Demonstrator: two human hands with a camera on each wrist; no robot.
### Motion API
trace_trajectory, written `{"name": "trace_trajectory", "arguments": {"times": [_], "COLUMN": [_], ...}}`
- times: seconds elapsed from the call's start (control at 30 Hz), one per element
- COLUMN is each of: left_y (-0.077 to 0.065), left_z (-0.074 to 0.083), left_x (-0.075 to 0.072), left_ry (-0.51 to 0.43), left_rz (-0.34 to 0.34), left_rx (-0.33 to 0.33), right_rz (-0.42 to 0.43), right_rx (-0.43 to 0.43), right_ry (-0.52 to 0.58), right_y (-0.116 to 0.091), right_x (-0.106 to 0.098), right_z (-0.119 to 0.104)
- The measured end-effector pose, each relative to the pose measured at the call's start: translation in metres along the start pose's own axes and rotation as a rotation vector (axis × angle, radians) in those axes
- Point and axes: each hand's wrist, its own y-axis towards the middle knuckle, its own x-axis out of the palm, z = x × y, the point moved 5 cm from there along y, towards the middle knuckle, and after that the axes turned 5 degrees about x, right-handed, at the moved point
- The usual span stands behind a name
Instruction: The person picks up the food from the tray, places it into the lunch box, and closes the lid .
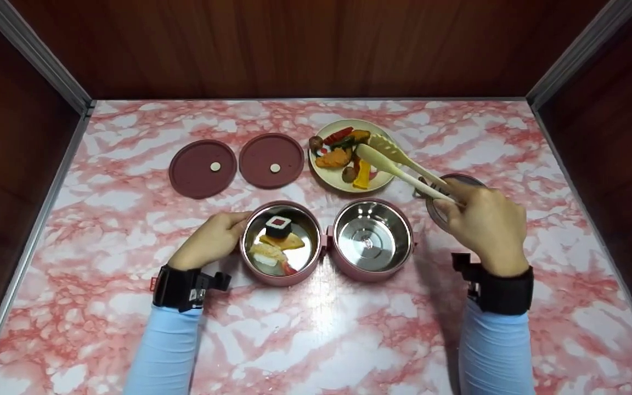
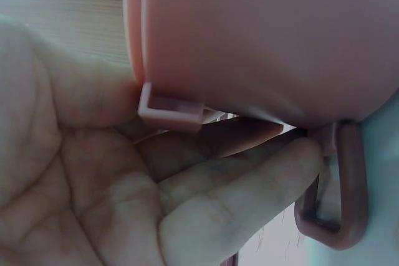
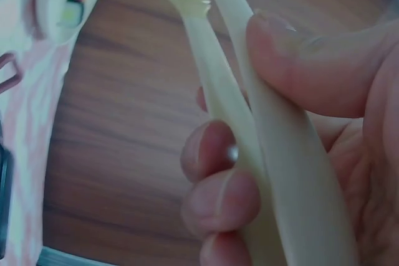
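My left hand rests its fairly straight fingers against the outer wall of a pink round lunch container. In the left wrist view these fingers lie along the wall beside a clasp loop. Inside that container are a toy sushi roll and several other play foods. My right hand grips cream tongs, thumb on one arm and curled fingers on the other. The tong tips are apart over a cream plate of play food. A second pink container, with its bare steel inside showing, stands beside the first.
Two dark red lids lie at the back left. Another dark round lid is partly hidden under my right hand. Wooden walls enclose the marbled table at the back and sides.
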Motion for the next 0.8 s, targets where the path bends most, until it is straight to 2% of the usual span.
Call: {"name": "trace_trajectory", "arguments": {"times": [0.2, 0.33, 0.6, 0.8], "left_y": [0.0, 0.0, 0.0, 0.0], "left_z": [-0.001, -0.001, -0.002, -0.002], "left_x": [0.0, 0.001, 0.001, 0.001], "left_ry": [-0.014, -0.017, -0.014, -0.013], "left_rz": [0.004, 0.005, 0.003, 0.002], "left_rx": [0.0, 0.005, 0.021, 0.009], "right_rz": [-0.105, -0.15, -0.217, -0.222], "right_rx": [0.074, 0.081, 0.082, 0.093], "right_ry": [-0.02, -0.027, -0.038, -0.056], "right_y": [0.007, 0.009, 0.009, 0.009], "right_x": [0.012, 0.018, 0.023, 0.023], "right_z": [0.017, 0.02, 0.022, 0.019]}}
